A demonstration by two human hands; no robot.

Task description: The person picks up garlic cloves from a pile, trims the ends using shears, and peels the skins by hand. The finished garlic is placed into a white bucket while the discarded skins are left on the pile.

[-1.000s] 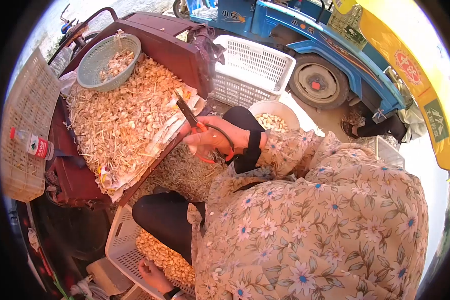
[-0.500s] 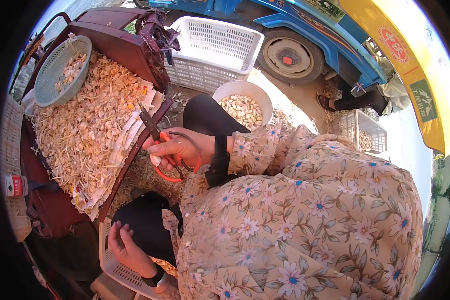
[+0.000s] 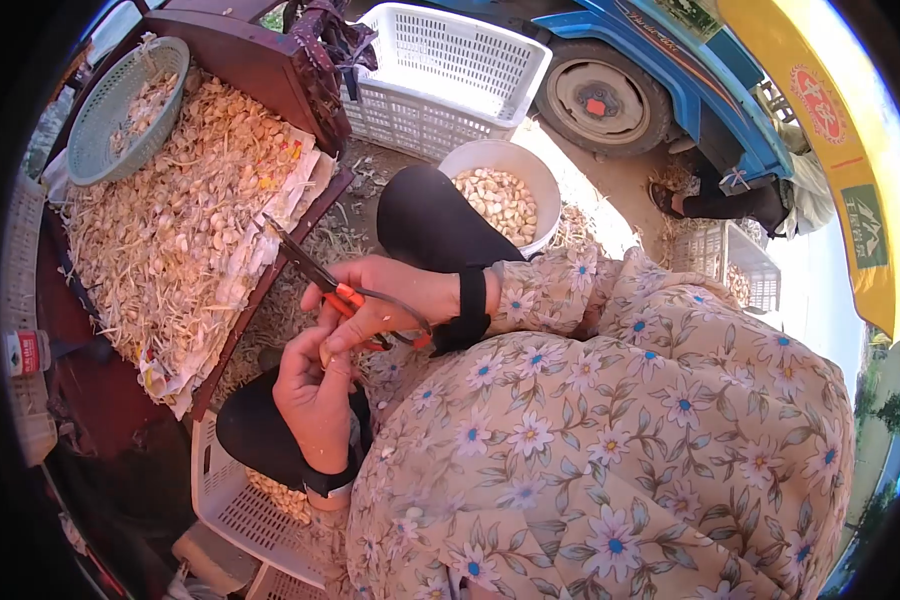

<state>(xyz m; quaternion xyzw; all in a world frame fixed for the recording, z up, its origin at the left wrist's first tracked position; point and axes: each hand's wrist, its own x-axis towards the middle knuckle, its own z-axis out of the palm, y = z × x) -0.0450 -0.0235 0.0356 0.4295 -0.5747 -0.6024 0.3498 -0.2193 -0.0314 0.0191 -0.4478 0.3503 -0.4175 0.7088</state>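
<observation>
Through the head camera I make out the scissors (image 3: 313, 266), with dark, narrow blades, red handles and a dark loop bowing out behind. I see them slanting in the right fingers (image 3: 364, 322), tips up and to the left in my view, handles back toward the wrist; I cannot tell from here whether the blades are fully closed. Just below the handles I find one small, pale tan clove (image 3: 325, 353), pinched where the left fingers (image 3: 297, 362) meet the right ones, its full outline hidden from me
</observation>
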